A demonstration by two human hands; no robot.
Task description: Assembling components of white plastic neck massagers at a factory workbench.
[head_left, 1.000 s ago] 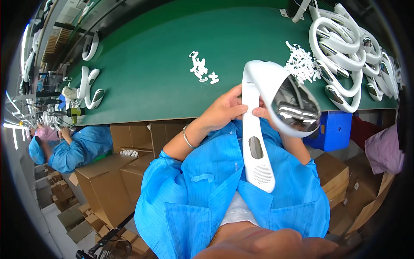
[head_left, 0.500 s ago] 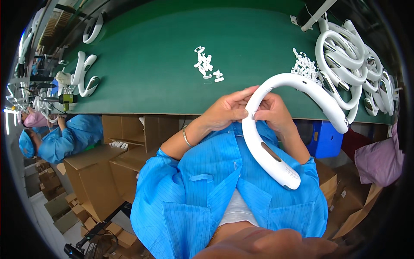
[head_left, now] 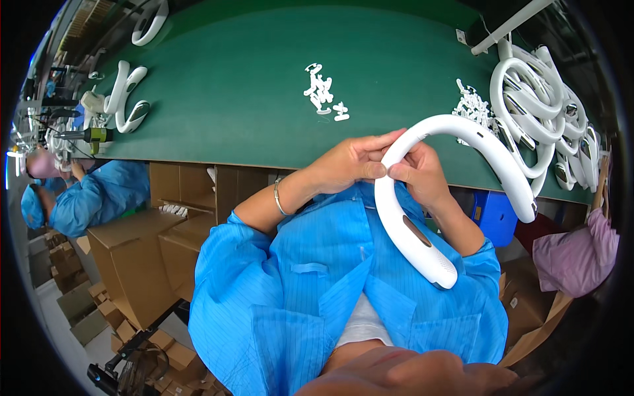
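Note:
Both hands hold a white, U-shaped neck fan (head_left: 422, 246) in front of my chest, just over the near edge of the green table (head_left: 224, 99). My left hand (head_left: 350, 160) pinches its curved band from the left, thumb on top and fingers reaching behind. From the other side my right hand (head_left: 426, 177) grips the same stretch, its thumb close to the left thumb. Whatever the fingertips press behind the band is hidden. One end of the fan points down over my blue jacket; the other extends right past the table edge.
Small white plastic pieces (head_left: 319, 91) lie mid-table, with another heap (head_left: 473, 107) beside stacked neck fans (head_left: 528, 99) at right. More fan parts (head_left: 125, 96) and a green-black tool (head_left: 98, 135) are at left. Cardboard boxes (head_left: 125, 251) and a blue bin (head_left: 494, 218) stand below. A co-worker (head_left: 99, 195) sits left.
My left thumb has moved right, onto the band and closer to the right thumb. The fan stays in both hands, almost in the same pose. The whole view has shifted slightly.

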